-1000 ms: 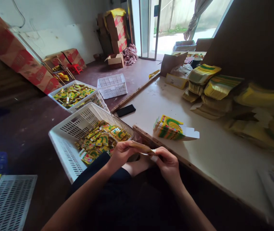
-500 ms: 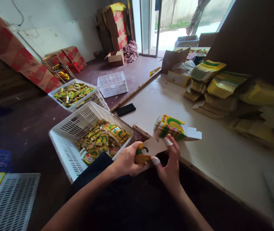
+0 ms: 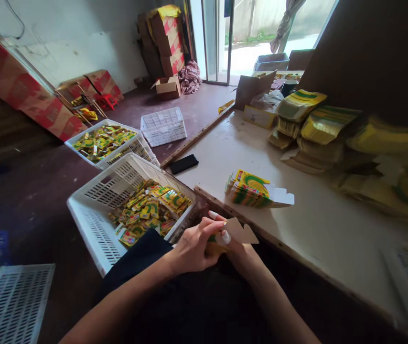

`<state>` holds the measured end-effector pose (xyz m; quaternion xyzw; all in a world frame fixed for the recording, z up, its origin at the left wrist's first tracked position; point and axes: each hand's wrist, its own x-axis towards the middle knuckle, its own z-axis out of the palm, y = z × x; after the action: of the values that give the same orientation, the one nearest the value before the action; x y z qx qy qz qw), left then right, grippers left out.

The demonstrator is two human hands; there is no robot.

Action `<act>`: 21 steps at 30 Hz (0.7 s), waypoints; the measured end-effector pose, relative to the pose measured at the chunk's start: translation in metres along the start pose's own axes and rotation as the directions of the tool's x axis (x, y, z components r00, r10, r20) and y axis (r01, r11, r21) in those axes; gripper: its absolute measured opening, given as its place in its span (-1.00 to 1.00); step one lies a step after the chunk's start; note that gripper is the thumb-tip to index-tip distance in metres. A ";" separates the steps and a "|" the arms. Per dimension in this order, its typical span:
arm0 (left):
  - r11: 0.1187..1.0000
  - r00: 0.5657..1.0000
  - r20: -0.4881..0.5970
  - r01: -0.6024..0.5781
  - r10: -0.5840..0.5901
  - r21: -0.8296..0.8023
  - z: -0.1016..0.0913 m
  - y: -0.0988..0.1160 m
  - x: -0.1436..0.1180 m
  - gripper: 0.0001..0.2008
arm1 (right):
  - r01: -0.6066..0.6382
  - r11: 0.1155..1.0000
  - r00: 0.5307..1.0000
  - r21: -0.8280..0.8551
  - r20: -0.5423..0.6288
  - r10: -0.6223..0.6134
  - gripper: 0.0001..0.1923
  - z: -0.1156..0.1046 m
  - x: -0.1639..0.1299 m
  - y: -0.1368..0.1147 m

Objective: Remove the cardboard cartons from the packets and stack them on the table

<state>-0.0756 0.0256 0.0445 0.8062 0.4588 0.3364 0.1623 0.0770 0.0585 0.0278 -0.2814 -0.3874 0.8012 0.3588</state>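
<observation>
Left hand (image 3: 193,246) is closed around a small carton blank (image 3: 233,234), fingers wrapped over its yellow printed end; right hand (image 3: 238,248) lies largely behind the left hand and the blank, one fingertip pressed on the blank's upper face, gripping it from below; the two hands touch; the blank's plain brown flap projects toward 3 o'clock of the hands, tilted slightly upward; the blank is held above the person's lap, just off the near edge of the table (image 3: 318,224)

At 1 o'clock of the hands, a stack of flat yellow-green blanks (image 3: 249,188) rests on the table, near but apart from the held blank; at 10 o'clock, a white basket (image 3: 92,217) holds loose yellow-green folded packs, its rim just beside the left hand; a second white basket (image 3: 82,148) with similar contents stands behind it at 11 o'clock; a black phone (image 3: 183,164) lies on the table edge at 12 o'clock; bundles of yellow packaging (image 3: 315,124) are piled at 2 o'clock, well apart from the hands
</observation>
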 end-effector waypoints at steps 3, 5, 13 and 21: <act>0.994 0.988 0.111 0.107 -0.105 -0.007 0.000 0.002 0.000 -0.31 | 0.033 0.992 0.999 -0.120 -0.023 -0.037 -0.39 -0.002 -0.001 0.003; 0.987 0.970 0.182 0.164 -0.160 -0.003 0.001 0.001 -0.002 -0.34 | 0.081 0.964 0.996 -0.254 -0.025 -0.090 -0.39 -0.004 -0.002 0.007; 0.957 0.950 0.178 0.276 -0.258 -0.086 0.000 -0.008 -0.005 -0.30 | 0.465 0.495 0.870 -0.734 0.275 -0.410 -0.39 -0.006 -0.011 0.016; 0.923 0.926 0.018 0.378 -0.378 -0.066 -0.008 0.000 0.003 -0.39 | 0.509 0.326 0.839 -0.797 0.374 -0.395 -0.60 -0.024 -0.003 -0.007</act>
<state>-0.0798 0.0281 0.0511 0.6975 0.5935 0.3122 0.2526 0.0985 0.0694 0.0215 -0.2590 -0.8213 0.3693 0.3494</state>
